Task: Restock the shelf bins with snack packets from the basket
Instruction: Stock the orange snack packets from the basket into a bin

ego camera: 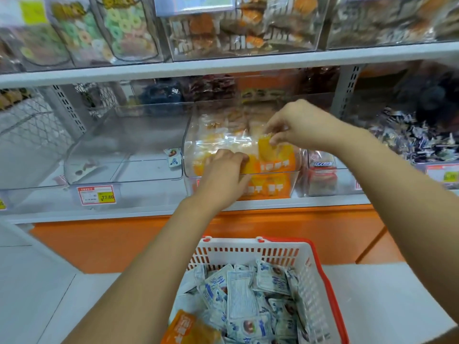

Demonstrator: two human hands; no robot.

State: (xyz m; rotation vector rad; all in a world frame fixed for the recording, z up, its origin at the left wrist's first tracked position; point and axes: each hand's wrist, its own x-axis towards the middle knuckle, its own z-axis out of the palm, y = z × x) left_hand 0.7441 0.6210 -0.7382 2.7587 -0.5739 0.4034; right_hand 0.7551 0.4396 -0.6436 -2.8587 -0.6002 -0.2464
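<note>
A clear plastic bin (293, 181) on the middle shelf holds several orange snack packets (278, 165). Both my hands reach into it. My left hand (223, 175) grips orange packets at the bin's front left. My right hand (295, 125) pinches the top edge of an upright orange packet (265, 150) inside the bin. Below, a white basket with a red rim (315, 281) holds several pale blue-and-white packets (248, 299) and one orange packet (188, 328) at its near left corner.
An almost bare clear bin (119, 150) stands left of the orange one, with a price tag (96, 194) in front. To the right are a bin of red packets (323, 177) and a heap of dark wrapped sweets (412, 142). The upper shelf (223, 63) carries full bins.
</note>
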